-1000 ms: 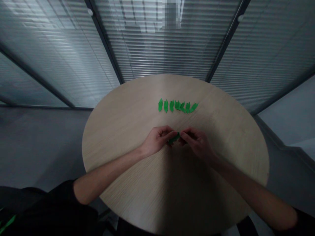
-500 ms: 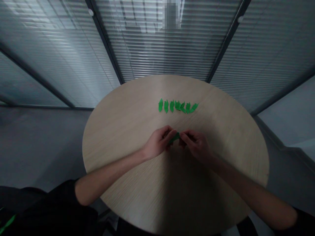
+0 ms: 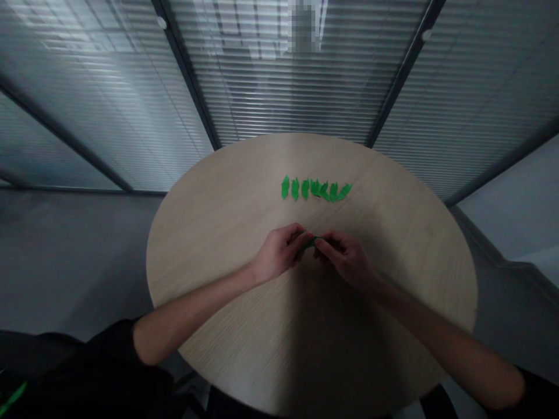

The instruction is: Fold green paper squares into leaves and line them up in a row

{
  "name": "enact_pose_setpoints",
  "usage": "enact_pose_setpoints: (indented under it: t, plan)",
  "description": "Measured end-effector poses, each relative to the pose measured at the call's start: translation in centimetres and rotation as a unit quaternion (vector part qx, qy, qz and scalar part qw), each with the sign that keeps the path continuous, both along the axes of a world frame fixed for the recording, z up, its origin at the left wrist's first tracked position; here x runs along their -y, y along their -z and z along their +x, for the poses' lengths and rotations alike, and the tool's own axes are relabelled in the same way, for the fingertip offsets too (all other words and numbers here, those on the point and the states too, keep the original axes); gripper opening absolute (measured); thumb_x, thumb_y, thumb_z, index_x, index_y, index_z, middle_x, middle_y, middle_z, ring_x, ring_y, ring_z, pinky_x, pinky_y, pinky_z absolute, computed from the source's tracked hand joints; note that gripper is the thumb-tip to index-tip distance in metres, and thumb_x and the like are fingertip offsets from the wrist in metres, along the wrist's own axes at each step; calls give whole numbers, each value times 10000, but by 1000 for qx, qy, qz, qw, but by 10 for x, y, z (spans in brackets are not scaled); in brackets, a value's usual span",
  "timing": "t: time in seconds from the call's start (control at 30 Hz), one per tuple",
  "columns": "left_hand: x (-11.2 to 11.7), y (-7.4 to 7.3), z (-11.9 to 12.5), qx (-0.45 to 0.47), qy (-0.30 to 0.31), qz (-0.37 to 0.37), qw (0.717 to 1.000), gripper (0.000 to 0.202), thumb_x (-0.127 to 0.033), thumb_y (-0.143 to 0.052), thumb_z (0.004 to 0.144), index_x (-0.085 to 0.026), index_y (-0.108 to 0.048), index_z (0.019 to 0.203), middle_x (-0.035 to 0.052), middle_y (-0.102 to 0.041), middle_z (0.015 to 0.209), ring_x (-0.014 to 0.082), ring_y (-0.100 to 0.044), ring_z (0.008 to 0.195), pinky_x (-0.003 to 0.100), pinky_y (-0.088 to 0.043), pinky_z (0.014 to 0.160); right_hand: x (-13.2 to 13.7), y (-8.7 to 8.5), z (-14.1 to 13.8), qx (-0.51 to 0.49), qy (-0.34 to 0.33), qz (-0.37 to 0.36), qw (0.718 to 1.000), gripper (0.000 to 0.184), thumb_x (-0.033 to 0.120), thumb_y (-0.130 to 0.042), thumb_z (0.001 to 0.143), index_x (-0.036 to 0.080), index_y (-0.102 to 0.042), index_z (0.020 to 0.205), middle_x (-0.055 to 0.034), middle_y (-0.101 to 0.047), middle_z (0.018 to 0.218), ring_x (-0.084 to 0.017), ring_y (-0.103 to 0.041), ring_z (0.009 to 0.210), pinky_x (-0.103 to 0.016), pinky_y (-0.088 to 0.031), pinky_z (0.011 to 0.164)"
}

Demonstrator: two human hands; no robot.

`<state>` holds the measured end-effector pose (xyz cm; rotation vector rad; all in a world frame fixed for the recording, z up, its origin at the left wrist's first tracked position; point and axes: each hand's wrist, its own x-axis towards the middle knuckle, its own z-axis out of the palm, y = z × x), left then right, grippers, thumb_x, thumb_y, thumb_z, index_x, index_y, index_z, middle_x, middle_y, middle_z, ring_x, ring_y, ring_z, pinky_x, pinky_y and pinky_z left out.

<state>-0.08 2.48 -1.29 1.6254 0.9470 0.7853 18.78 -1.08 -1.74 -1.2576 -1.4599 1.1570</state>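
Between the fingertips of both hands is a small green piece (image 3: 310, 242), mostly covered by the fingers; it looks like the thin, leaf-shaped pieces on the table. My left hand (image 3: 278, 251) pinches its left end between thumb and fingers. At the other end, my right hand (image 3: 347, 258) is closed with thumb and forefinger on it. Just beyond the hands, several green leaf-shaped pieces (image 3: 333, 192) lie in a row on the round wooden table (image 3: 209, 233). Those on the left stand apart, while some towards the right touch or overlap.
Glass panels with blinds (image 3: 279, 105) and dark frames rise behind the table's far edge. A green strip (image 3: 14, 398) shows against dark cloth at the lower left. Grey floor (image 3: 87, 250) surrounds the table.
My right thumb and fingers have shifted slightly left, closer to my left fingertips. Less of the green piece shows between the hands. The row stays as it was.
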Motion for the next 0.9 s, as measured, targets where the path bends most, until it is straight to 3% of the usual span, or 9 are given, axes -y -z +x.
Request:
enact_pose_setpoints:
  t: [0.13,0.27,0.4,0.63,0.8,0.9]
  plan:
    - [1,1,0,17,16,-5,1000,347,-503,-592,1001,-183,-551,872,-61,-551,578,68,-471,433,169,-326,395,-1,1,1,-9,30,-1,1000,363,542,-691,887,192,-682,790,-26,-698,673,-141,-623,574,-263,-490,549]
    - [1,2,0,32,41,-19,998,298,-454,-657,970,-174,-565,925,-39,-605,640,88,-563,500,180,-440,447,-2,1,1,-19,49,0,999,363,542,-703,871,196,-655,769,-13,-676,636,-139,-611,552,-265,-493,545]
    - [-1,3,1,69,57,-56,994,308,-456,-679,947,-162,-587,931,-17,-633,673,108,-604,537,213,-521,485,-1,1,3,-3,41,6,999,347,526,-688,884,195,-656,785,-19,-684,656,-145,-617,572,-265,-494,549]
    - [-3,6,1,78,77,-74,991,341,-486,-699,928,-164,-588,916,-20,-631,685,109,-602,540,231,-529,505,-2,2,5,36,22,35,998,339,512,-651,923,190,-678,820,-23,-682,683,-139,-597,574,-257,-466,534]
    - [2,7,3,-19,17,24,999,376,-501,-523,1033,-184,-538,831,-40,-546,620,95,-478,518,210,-350,474,2,2,-1,15,19,40,999,371,545,-656,932,195,-672,809,-20,-686,672,-140,-616,574,-262,-492,556]
    - [4,8,5,-70,-20,95,993,409,-473,-453,1061,-186,-533,782,-20,-550,655,115,-464,592,232,-341,530,4,1,-5,2,10,31,999,389,566,-656,934,196,-677,812,-19,-687,668,-142,-627,575,-261,-502,555]
